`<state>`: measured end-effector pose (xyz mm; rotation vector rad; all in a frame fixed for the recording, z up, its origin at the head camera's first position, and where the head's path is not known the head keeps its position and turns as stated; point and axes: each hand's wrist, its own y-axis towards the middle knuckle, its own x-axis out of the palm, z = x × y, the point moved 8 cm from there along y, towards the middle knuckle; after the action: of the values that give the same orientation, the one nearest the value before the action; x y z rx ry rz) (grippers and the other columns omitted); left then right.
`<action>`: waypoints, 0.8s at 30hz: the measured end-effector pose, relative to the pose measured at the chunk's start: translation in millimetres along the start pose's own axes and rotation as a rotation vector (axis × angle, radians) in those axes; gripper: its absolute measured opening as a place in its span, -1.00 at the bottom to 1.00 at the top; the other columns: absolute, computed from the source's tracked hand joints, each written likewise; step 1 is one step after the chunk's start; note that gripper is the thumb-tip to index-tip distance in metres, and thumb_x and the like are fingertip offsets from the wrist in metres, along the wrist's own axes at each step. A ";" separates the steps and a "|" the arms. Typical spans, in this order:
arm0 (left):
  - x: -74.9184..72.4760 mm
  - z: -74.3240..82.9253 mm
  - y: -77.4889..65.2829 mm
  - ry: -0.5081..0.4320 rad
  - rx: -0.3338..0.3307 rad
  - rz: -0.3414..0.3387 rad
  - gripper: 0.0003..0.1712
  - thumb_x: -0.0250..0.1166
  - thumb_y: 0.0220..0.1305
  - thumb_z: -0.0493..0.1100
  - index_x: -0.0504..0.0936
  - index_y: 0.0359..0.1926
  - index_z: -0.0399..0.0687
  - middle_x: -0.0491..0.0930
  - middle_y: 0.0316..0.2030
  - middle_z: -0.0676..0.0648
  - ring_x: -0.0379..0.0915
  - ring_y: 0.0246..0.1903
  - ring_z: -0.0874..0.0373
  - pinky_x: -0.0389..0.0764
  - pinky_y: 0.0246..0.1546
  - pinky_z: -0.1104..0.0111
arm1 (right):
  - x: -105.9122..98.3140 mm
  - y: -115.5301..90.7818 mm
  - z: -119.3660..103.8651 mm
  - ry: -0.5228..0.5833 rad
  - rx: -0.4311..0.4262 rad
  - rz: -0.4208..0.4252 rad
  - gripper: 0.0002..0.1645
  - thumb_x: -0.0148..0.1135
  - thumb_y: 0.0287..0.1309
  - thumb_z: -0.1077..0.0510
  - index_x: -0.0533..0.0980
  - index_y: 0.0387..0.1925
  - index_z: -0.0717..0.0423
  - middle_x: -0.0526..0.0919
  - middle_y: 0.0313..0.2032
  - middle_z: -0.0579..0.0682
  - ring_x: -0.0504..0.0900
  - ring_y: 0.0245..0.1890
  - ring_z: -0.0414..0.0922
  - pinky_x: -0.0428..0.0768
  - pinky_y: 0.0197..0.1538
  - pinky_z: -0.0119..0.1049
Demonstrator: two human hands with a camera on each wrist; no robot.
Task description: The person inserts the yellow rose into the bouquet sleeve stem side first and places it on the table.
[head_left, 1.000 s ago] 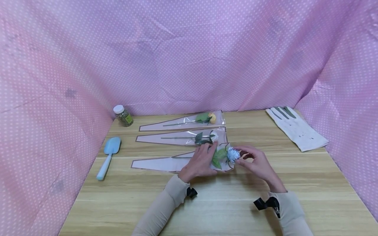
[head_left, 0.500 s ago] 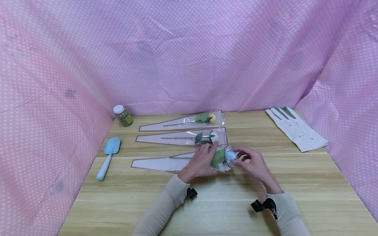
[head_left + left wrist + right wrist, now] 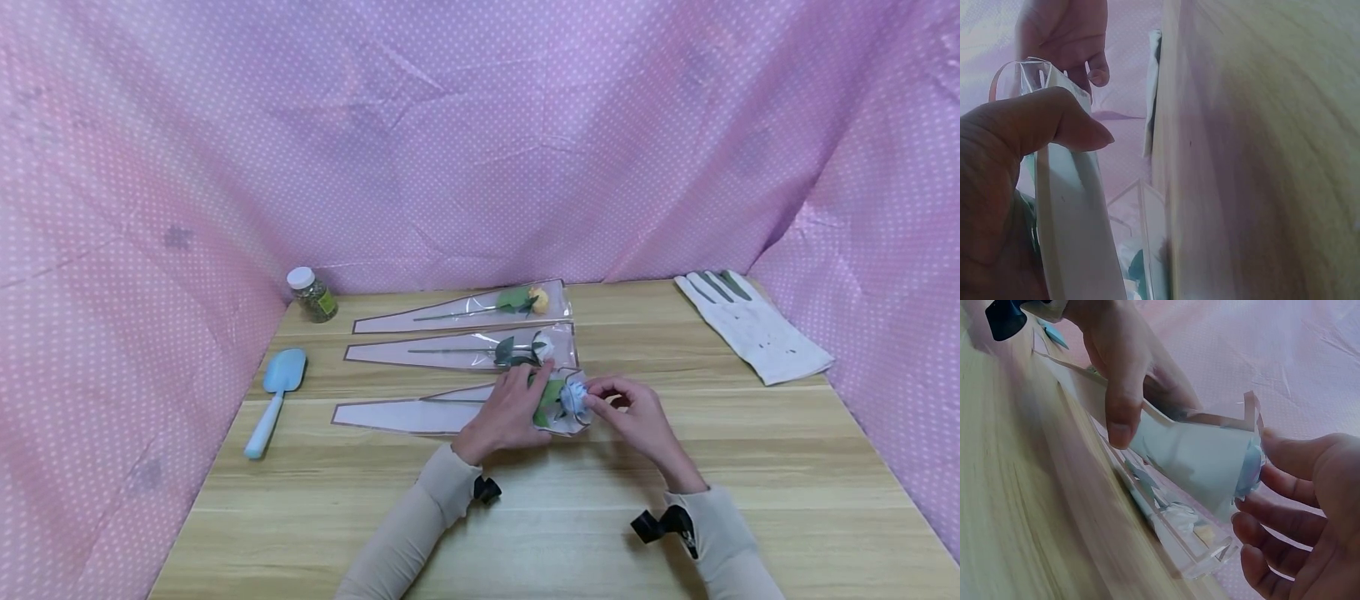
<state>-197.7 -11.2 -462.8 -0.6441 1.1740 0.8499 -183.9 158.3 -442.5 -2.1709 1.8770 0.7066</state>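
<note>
A blue artificial flower (image 3: 573, 398) with green leaves lies inside a clear, white-backed flower sleeve (image 3: 405, 417), nearest of three in the head view. My left hand (image 3: 506, 418) grips this sleeve across its wide part, the thumb (image 3: 1079, 125) over its white back in the left wrist view. At the sleeve's mouth, my right hand (image 3: 628, 417) pinches the blue bloom (image 3: 1250, 467) between thumb and fingers. The sleeve's wide end is raised off the table in the right wrist view. Part of the stem is hidden behind my left hand.
Behind lie two more sleeves, with a white flower (image 3: 542, 347) and a yellow flower (image 3: 538, 300). At the left are a light blue trowel (image 3: 281, 392) and a white-capped jar (image 3: 313, 295). White gloves (image 3: 753, 327) lie far right on the wooden table (image 3: 555, 517).
My right hand has moved left with the blue bloom, which has slid deeper into the sleeve. The stem's tip has shifted left too. My left hand has stayed in place.
</note>
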 end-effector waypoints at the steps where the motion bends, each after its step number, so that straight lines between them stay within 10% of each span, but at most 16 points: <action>1: -0.1 -0.2 0.1 -0.001 -0.001 0.000 0.35 0.52 -0.08 0.18 -0.09 0.60 0.00 0.32 0.17 -0.08 0.25 0.13 0.08 0.35 0.29 0.20 | 0.7 0.1 -0.7 0.003 -0.010 -0.002 -0.84 0.28 0.29 0.18 0.66 -0.16 0.16 0.75 -0.08 0.17 0.57 -0.23 -0.46 0.60 -0.17 -0.43; 24: -2.0 -3.4 1.8 0.011 -0.019 0.015 0.33 0.53 -0.07 0.17 -0.06 0.59 0.00 0.35 0.11 -0.07 0.25 0.06 0.09 0.34 0.20 0.25 | 19.1 -3.8 -4.4 -0.015 -0.014 -0.084 -0.69 0.12 0.40 0.10 0.68 -0.02 0.12 0.66 -0.11 0.06 0.44 -0.25 -0.31 0.44 -0.21 -0.42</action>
<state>-201.3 -13.4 -461.8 -0.6572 1.1828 0.8724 -177.6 140.2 -448.1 -2.2317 1.7676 0.7204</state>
